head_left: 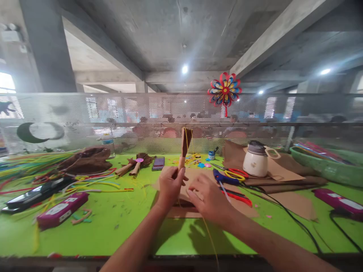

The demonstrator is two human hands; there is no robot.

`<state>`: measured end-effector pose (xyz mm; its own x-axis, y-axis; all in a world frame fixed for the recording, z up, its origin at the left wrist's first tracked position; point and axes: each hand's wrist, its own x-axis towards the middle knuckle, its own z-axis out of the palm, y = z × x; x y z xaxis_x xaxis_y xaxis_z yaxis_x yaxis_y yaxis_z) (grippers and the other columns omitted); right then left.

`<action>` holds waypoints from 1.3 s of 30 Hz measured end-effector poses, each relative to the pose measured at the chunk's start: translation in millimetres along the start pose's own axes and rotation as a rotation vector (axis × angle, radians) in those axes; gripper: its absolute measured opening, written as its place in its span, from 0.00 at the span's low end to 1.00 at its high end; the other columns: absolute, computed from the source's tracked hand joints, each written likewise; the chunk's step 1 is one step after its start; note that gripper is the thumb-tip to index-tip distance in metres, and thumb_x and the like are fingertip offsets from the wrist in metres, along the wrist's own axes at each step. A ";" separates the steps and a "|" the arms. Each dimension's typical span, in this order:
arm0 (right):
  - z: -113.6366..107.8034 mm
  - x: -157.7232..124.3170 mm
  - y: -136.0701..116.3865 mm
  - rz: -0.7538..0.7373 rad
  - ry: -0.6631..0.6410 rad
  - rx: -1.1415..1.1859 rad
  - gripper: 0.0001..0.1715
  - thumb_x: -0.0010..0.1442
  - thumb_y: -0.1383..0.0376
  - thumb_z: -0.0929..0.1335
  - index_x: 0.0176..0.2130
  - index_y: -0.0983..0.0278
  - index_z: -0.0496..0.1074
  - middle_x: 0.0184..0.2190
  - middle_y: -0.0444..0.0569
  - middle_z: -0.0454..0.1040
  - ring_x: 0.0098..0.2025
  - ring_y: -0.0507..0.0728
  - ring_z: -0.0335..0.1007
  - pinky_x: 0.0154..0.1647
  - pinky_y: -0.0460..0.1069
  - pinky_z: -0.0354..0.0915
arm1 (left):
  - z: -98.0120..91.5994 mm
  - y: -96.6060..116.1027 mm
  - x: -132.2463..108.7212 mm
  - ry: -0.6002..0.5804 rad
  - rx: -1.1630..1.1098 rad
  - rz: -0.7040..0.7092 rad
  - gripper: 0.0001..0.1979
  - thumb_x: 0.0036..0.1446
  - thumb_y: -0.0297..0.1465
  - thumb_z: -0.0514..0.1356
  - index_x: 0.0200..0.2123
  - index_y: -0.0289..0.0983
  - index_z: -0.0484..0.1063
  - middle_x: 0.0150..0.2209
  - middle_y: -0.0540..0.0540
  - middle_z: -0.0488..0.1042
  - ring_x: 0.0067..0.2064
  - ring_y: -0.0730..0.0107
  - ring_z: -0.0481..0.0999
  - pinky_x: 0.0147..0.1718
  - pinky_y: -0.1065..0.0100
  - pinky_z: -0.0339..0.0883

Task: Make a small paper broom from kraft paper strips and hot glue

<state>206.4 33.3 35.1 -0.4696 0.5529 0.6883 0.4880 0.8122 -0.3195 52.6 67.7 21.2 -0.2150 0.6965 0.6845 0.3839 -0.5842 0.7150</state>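
Upright in my left hand (171, 185) is a rolled brown paper piece (185, 143), wider and darker at its top, with a thin yellow string looped over it; my fingers are closed around its lower stem. Just to the right, my right hand (208, 194) has its fingers bent together. The yellow string (210, 236) runs out below it and hangs toward the table's front edge, so it seems pinched there, though the fingertips are partly hidden. Brown paper sheets (183, 212) lie beneath both hands. A blue glue gun (225, 177) rests close beyond my right hand.
Scissors with yellow and red handles (235, 173) and a white jar (255, 160) stand right of centre. Purple power strips (62, 209) lie at both sides. Finished-looking brown paper bundles (137, 166) and a phone (158, 163) are left of centre. A green basket (326, 166) sits far right.
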 end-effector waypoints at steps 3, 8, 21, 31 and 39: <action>24.0 -15.4 3.1 -0.004 -0.083 0.056 0.13 0.64 0.67 0.60 0.29 0.64 0.69 0.31 0.49 0.66 0.36 0.56 0.63 0.38 0.51 0.61 | 2.1 4.5 1.7 -0.009 -0.226 -0.215 0.13 0.54 0.39 0.59 0.26 0.35 0.70 0.20 0.48 0.73 0.20 0.71 0.72 0.19 0.71 0.65; 39.1 -28.1 5.0 0.003 -0.156 0.151 0.15 0.63 0.66 0.62 0.27 0.64 0.70 0.27 0.48 0.66 0.31 0.54 0.63 0.33 0.48 0.59 | 1.1 8.7 3.9 -0.038 -0.458 -0.338 0.14 0.52 0.39 0.61 0.27 0.32 0.71 0.23 0.46 0.74 0.23 0.70 0.74 0.22 0.70 0.68; 20.3 20.6 39.0 0.384 -0.012 0.637 0.25 0.55 0.52 0.68 0.47 0.64 0.65 0.39 0.52 0.73 0.42 0.57 0.69 0.41 0.52 0.64 | 4.1 -5.2 6.8 -0.010 -0.666 -0.429 0.16 0.49 0.41 0.64 0.30 0.32 0.73 0.26 0.44 0.77 0.25 0.71 0.74 0.30 0.67 0.69; 67.9 10.2 20.3 0.608 -0.341 0.915 0.28 0.50 0.42 0.67 0.28 0.64 0.63 0.13 0.38 0.64 0.14 0.47 0.55 0.16 0.44 0.49 | 3.7 -11.2 7.4 0.104 -0.668 -0.474 0.16 0.49 0.40 0.64 0.31 0.32 0.72 0.26 0.44 0.77 0.31 0.68 0.75 0.34 0.69 0.65; 60.4 6.1 21.8 0.675 -0.293 1.041 0.27 0.49 0.42 0.67 0.28 0.62 0.61 0.11 0.33 0.55 0.12 0.45 0.43 0.15 0.44 0.39 | 1.7 -0.3 6.7 -0.100 -0.864 -0.526 0.11 0.52 0.34 0.58 0.34 0.31 0.73 0.31 0.40 0.79 0.36 0.63 0.78 0.40 0.63 0.68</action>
<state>169.7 65.7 -7.0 -0.5637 0.8235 0.0638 -0.0503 0.0429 -0.9978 52.6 73.3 25.3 -0.0780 0.9606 0.2666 -0.5263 -0.2668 0.8074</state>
